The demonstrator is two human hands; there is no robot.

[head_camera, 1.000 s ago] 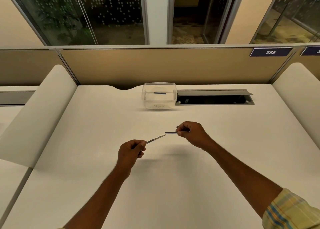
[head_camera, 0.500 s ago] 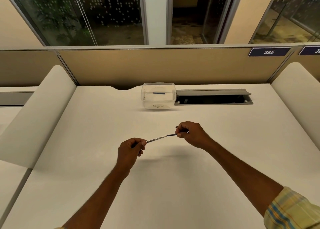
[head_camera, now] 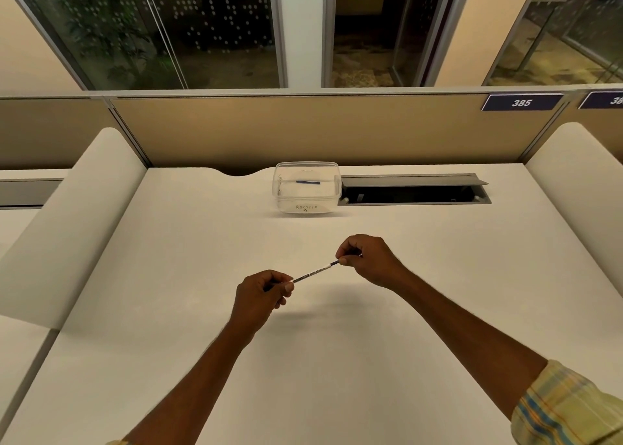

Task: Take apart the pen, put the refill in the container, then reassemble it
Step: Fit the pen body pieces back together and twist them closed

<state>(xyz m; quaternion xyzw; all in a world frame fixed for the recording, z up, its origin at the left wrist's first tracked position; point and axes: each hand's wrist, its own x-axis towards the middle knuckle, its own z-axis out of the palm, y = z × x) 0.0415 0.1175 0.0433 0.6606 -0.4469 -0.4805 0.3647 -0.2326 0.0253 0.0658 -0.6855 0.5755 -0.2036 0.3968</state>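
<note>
Above the middle of the desk my left hand [head_camera: 261,296] grips the lower end of a thin white pen barrel [head_camera: 312,274] with dark print. My right hand [head_camera: 365,257] pinches a dark pen piece [head_camera: 334,263] whose tip meets the barrel's upper end; most of that piece is hidden by my fingers. A clear plastic container [head_camera: 306,188] marked "RECYCLE" stands at the back of the desk. A blue refill [head_camera: 308,182] lies inside it.
An open cable tray slot [head_camera: 414,193] lies in the desk right of the container. Padded white dividers [head_camera: 67,222] flank the desk on both sides. A tan partition [head_camera: 303,131] with a "385" label closes the back.
The dark piece in my right hand was apart from the barrel a second ago. It has slid toward and into the barrel's end, so less of it shows.
</note>
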